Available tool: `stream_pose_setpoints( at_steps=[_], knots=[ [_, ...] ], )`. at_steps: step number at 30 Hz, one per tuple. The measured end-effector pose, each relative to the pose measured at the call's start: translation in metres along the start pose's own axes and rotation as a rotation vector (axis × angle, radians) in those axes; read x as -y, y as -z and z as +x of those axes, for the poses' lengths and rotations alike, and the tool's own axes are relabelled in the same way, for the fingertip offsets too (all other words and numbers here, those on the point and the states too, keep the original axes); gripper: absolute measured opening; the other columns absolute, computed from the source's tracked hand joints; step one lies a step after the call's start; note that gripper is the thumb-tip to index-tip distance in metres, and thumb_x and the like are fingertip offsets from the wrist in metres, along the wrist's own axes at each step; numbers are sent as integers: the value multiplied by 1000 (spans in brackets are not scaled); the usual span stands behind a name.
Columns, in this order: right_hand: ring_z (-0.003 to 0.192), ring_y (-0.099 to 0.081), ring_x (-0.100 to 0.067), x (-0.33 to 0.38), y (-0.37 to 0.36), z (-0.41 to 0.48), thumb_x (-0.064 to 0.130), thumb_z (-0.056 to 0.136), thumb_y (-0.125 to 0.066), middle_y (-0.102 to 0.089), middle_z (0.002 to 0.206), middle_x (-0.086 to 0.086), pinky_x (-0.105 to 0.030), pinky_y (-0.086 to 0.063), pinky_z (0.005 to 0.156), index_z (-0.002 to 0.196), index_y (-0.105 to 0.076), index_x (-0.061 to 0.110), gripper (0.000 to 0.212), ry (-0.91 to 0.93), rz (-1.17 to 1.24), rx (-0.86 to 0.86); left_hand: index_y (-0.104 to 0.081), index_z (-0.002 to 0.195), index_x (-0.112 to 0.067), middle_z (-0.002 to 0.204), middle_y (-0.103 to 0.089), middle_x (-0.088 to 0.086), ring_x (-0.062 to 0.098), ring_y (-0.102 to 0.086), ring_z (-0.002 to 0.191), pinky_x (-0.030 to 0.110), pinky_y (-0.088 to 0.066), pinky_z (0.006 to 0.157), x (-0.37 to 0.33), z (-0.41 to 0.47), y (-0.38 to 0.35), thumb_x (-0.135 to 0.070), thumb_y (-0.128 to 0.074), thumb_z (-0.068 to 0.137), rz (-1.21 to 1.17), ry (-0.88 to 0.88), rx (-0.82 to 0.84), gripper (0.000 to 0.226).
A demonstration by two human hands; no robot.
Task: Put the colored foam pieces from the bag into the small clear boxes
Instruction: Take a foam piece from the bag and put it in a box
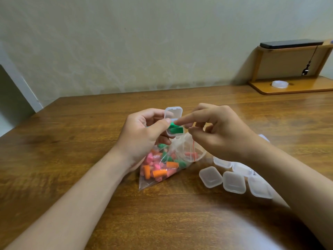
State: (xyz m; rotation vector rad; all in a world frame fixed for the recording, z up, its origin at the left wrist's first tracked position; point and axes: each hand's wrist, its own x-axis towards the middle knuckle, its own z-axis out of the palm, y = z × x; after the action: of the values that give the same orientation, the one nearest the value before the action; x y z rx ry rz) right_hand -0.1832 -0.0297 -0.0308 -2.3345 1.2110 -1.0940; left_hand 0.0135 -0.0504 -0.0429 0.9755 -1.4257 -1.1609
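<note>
"Two hands meet over the middle of the table (72,141). What has the left hand (144,134) got?"

"It grips a small clear box (173,135), fingers curled behind it and the thumb across its near-left edge. The lid (173,111) stands hinged up, away from the person."

"And inside?"

"Green foam pieces (177,130) lie in the open base. I make out two, one on top of the other."

"The right hand?"

"The right hand (221,130) holds nothing. Its forefinger (187,120) is stretched out, with the tip touching the upper green piece at the box's rim. The other fingers hang loosely curled."

"Where is the bag?"

"The bag (180,152) lies on the table just below both hands, partly under the left palm, its mouth up toward the box. It is clear plastic with a thin red line at the opening. Pink, orange and green foam pieces (160,173) are bunched in its lower half."

"Other boxes?"

"Some closed clear boxes (234,182) sit to the right of the bag, touching one another, beside and partly behind the right forearm. The arm hides some, so I cannot count them."

"Farther out?"

"At the far right a wooden stand (288,89) sits against the wall (126,42). A flat dark object (290,44) lies on its top shelf, a cord (310,60) hangs below it, and a white ring (279,84) rests on its base."
</note>
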Motion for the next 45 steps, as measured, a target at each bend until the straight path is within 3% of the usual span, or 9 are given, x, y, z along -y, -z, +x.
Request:
stream_pose_setpoints(
  at_steps=[4,12,20,24,27,32,38,41,45],
  knots=[
    [75,-63,-17,-3,1,0,2,84,-68,-65,91,5,-15,-46,60,113,-72,19,33,8,43,-58,-72,102,-2,92,-72,15,20,-65,70,23,-51,55,-2,0,0,0,-62,95,-69,28,-14,13],
    [74,-62,-17,-3,1,0,16,85,-74,-64,87,6,-17,-46,57,95,-75,19,11,35,4,-45,-73,104,-3,94,-73,15,19,-67,73,23,-53,56,-5,-2,0,-3,-61,96,-125,73,-8,14],
    [73,-63,-15,-4,1,0,14,84,-74,-65,87,5,-17,-48,59,97,-76,18,13,46,-18,-50,-73,106,-7,101,-74,14,22,-69,81,23,-54,58,-7,-3,-1,-2,-61,96,-152,66,5,16],
    [74,-63,-13,-5,2,0,22,84,-73,-66,86,7,-20,-51,59,99,-76,17,16,55,-43,-93,-71,113,-13,101,-74,15,22,-70,83,25,-55,61,-7,-3,1,-5,-64,95,-189,52,53,21],
    [75,-65,-12,-4,2,1,32,82,-65,-68,86,7,-22,-53,61,101,-76,18,26,63,-31,-132,-71,115,-11,103,-75,14,22,-71,89,26,-57,67,-7,-4,3,-12,-73,82,-240,37,114,33],
    [75,-66,-11,-4,5,2,29,86,-66,-70,87,9,-18,-52,64,104,-77,19,23,95,-81,-213,-70,117,-9,107,-75,12,23,-71,99,25,-57,74,-8,-5,5,-6,-83,73,-180,1,178,46],
    [75,-66,-12,-2,5,2,32,84,-66,-68,87,6,-17,-53,64,100,-75,16,24,115,-111,-285,-70,118,-5,101,-76,14,20,-72,85,25,-57,70,-6,-5,4,-15,-74,74,-108,-28,143,45],
    [85,-64,-11,-2,7,1,37,82,-66,-66,98,7,-13,-49,65,113,-70,18,37,114,-126,-225,-72,116,-10,101,-77,11,20,-73,86,25,-57,68,-5,-6,4,-20,-73,76,-26,-54,146,41],
    [87,-61,-8,-4,6,1,40,85,-58,-67,100,6,-23,-52,67,115,-72,18,40,150,-148,-158,-72,116,-14,100,-78,7,19,-74,85,24,-57,66,-3,-7,3,-20,-72,80,77,-116,156,37]
  ],
)
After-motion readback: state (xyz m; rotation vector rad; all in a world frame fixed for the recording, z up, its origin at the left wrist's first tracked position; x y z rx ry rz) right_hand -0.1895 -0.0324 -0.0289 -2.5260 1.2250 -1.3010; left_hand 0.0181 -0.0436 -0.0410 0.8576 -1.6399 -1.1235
